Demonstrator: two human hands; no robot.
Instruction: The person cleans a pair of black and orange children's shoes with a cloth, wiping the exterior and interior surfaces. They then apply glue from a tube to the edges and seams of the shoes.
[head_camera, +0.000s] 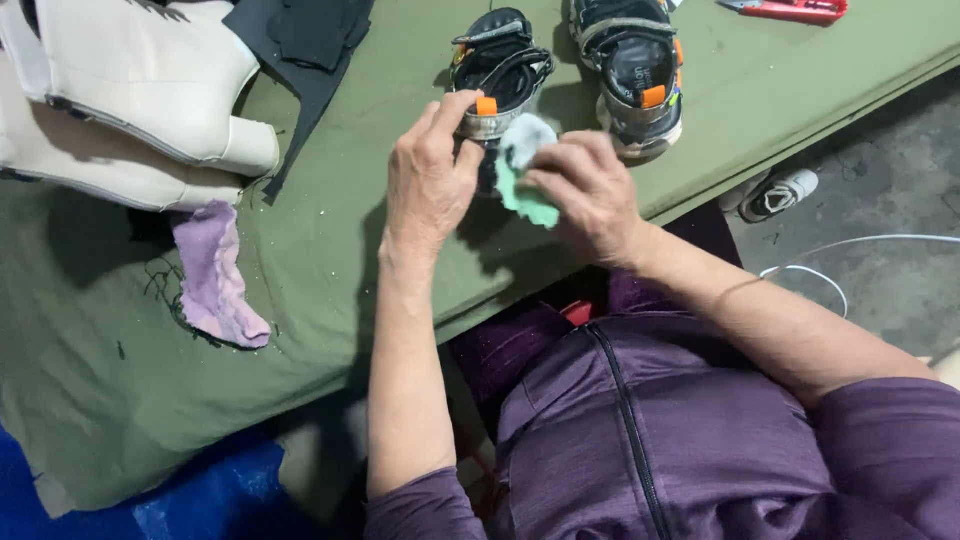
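Observation:
A small black sandal (503, 62) with grey straps and an orange tab rests on the green table cover (330, 250). My left hand (430, 180) grips its near end. A crumpled green and white cloth (524, 170) is held in my right hand (590, 190), pressed against the sandal's heel. A second, matching sandal (636, 70) stands just to the right, apart from both hands.
Cream padded pieces (130, 90) lie at the far left, with a purple fabric scrap (215, 280) below them and black fabric (305, 40) behind. A red tool (795, 10) lies at the table's far right. A white shoe (775, 192) and a white cable (850, 245) are on the floor.

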